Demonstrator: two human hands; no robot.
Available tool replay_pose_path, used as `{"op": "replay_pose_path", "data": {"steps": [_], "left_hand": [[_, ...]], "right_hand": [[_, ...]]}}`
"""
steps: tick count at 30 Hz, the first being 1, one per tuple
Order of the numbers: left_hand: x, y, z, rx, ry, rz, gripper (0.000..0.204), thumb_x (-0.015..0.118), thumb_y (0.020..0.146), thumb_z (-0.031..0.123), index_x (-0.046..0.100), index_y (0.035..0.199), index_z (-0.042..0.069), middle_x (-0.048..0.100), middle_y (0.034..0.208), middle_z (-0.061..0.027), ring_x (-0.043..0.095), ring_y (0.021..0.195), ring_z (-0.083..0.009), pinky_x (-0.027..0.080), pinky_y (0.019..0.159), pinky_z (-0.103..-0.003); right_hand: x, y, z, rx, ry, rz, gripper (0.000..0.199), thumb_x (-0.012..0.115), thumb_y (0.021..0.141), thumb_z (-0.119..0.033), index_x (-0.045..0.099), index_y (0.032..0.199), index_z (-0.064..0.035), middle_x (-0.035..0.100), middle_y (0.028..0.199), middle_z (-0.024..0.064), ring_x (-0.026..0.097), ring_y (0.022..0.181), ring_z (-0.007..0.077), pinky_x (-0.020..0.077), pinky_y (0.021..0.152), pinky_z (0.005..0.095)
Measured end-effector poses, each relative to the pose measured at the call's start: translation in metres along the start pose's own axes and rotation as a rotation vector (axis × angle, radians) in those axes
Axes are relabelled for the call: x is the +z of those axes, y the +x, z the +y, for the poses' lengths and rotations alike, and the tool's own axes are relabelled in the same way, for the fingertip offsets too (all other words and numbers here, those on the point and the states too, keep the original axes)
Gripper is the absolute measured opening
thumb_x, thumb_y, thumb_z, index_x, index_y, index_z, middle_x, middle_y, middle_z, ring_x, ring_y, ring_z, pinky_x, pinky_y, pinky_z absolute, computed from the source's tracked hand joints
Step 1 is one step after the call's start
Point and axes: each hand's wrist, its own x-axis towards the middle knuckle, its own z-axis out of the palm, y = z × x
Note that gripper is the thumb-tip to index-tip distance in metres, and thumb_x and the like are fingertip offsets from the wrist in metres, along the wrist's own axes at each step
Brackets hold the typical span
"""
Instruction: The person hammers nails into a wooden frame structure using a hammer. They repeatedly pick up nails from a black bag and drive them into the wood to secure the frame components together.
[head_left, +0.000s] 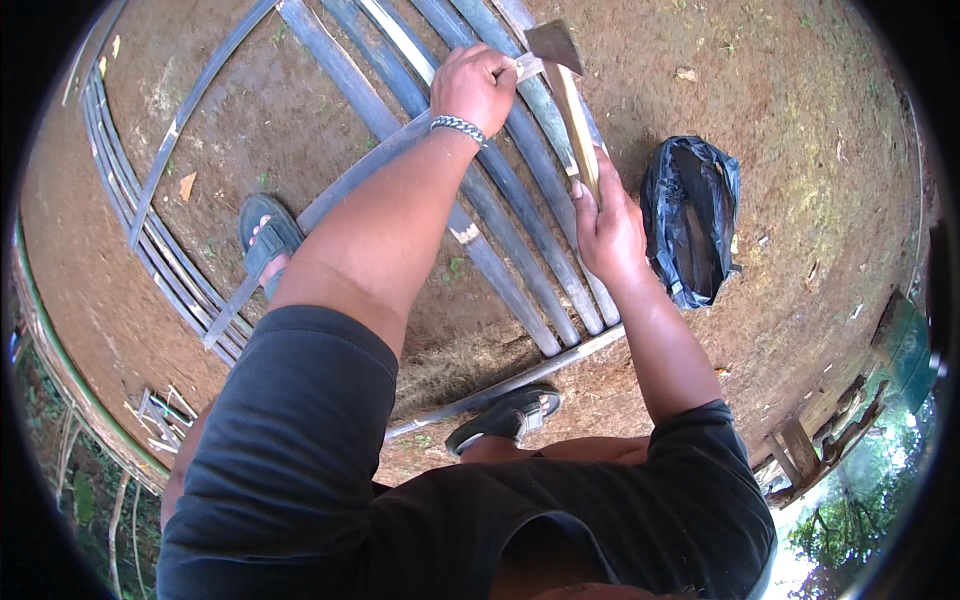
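Note:
My left hand (474, 88), a chain bracelet at its wrist, grips a long dark slat (365, 168), apparently split bamboo. The slat runs diagonally under my left forearm toward the lower left, and its pale, cut end shows just past my fingers. In my right hand (612, 228) is the wooden handle of a hatchet (572, 115). Its dark blade lies right beside the slat's pale end; whether they touch I cannot tell. Under both hands several long dark poles (520, 175) lie side by side on the ground, their near ends against a crosswise pole (510, 385).
A black plastic bag (690, 220) stands on the dirt to the right. Several thin slats (165, 250) lie curved at the left, with a pile of small sticks (165, 418) nearer me. My sandalled feet (268, 235) are among the poles. Wooden pieces (800, 450) sit at the lower right.

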Motion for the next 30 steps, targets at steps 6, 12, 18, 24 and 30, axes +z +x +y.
{"op": "replay_pose_path", "data": {"steps": [6, 12, 18, 24, 30], "left_hand": [[-0.001, 0.001, -0.002, -0.020, -0.006, -0.076, 0.010, 0.070, 0.084, 0.019, 0.076, 0.085, 0.011, 0.070, 0.093, -0.0063, 0.064, 0.098, -0.0299, 0.052, 0.088, -0.041], [-0.003, 0.001, -0.004, -0.037, -0.029, -0.106, 0.013, 0.070, 0.086, 0.020, 0.078, 0.093, 0.012, 0.070, 0.096, -0.0084, 0.063, 0.102, -0.0305, 0.050, 0.092, -0.042], [-0.021, 0.013, -0.009, -0.082, 0.172, -0.039, 0.032, 0.057, 0.097, 0.026, 0.069, 0.125, 0.016, 0.062, 0.133, -0.0065, 0.049, 0.132, -0.0301, 0.029, 0.115, -0.055], [-0.016, 0.032, -0.004, 0.095, 0.493, 0.074, 0.042, 0.056, 0.092, 0.020, 0.063, 0.131, 0.005, 0.052, 0.145, -0.0199, 0.041, 0.141, -0.0399, 0.030, 0.118, -0.056], [-0.014, 0.034, -0.003, -0.068, 0.397, -0.168, 0.051, 0.045, 0.099, 0.023, 0.049, 0.147, 0.005, 0.033, 0.162, -0.0167, 0.023, 0.153, -0.0383, 0.014, 0.124, -0.060]], "right_hand": [[0.000, 0.003, 0.005, 0.136, -0.065, -0.118, 0.054, 0.060, 0.098, -0.015, 0.042, 0.149, -0.0101, 0.067, 0.113, 0.0314, 0.067, 0.101, 0.0482, 0.0559, 0.085, 0.0531], [-0.009, 0.003, -0.007, 0.136, 0.032, -0.029, 0.052, 0.058, 0.100, -0.017, 0.042, 0.149, -0.0141, 0.066, 0.117, 0.0317, 0.066, 0.105, 0.0494, 0.0554, 0.087, 0.0536], [-0.017, 0.003, -0.011, 0.133, 0.057, -0.062, 0.052, 0.057, 0.100, -0.017, 0.041, 0.150, -0.0156, 0.065, 0.124, 0.0297, 0.064, 0.108, 0.0497, 0.0543, 0.092, 0.0541], [-0.020, 0.004, -0.002, 0.031, 0.034, -0.101, 0.054, 0.059, 0.098, -0.012, 0.041, 0.150, -0.0076, 0.063, 0.127, 0.0294, 0.064, 0.113, 0.0475, 0.0541, 0.096, 0.0502], [-0.022, 0.019, -0.004, 0.018, -0.009, -0.146, 0.055, 0.060, 0.098, -0.011, 0.042, 0.150, -0.0090, 0.065, 0.124, 0.0294, 0.067, 0.107, 0.0463, 0.0564, 0.088, 0.0496]]}}
